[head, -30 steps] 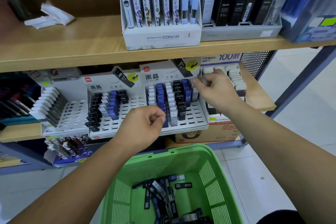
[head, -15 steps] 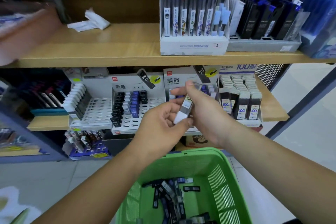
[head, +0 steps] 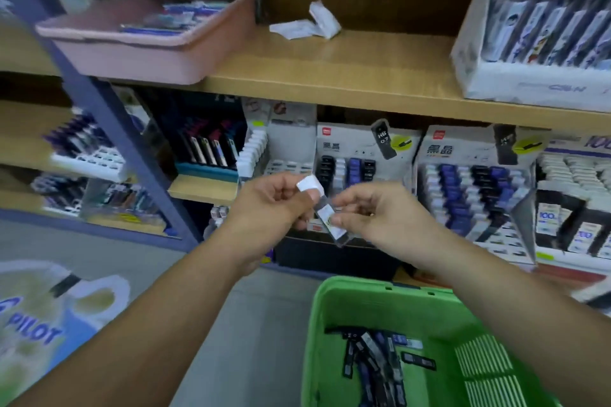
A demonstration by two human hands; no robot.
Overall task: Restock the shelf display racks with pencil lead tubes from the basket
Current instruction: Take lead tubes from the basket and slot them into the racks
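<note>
Basket: the green basket (head: pixel 426 304) sits low in front of the person, with a loose heap of dark lead tubes (head: pixel 377 360) on its floor.
Racks: the white display racks (head: pixel 472 195) under the wooden shelf (head: pixel 330 76) hold rows of black, blue and white tubes.
Pink tray: the tray (head: pixel 148 43) on the shelf holds blurred packets.
Held tube: one white-capped tube (head: pixel 322 208) is in front of the racks, tilted, between both hands.
Left hand: the left hand (head: pixel 274 205) pinches its capped top end.
Right hand: the right hand (head: pixel 380 211) grips its lower end.
</note>
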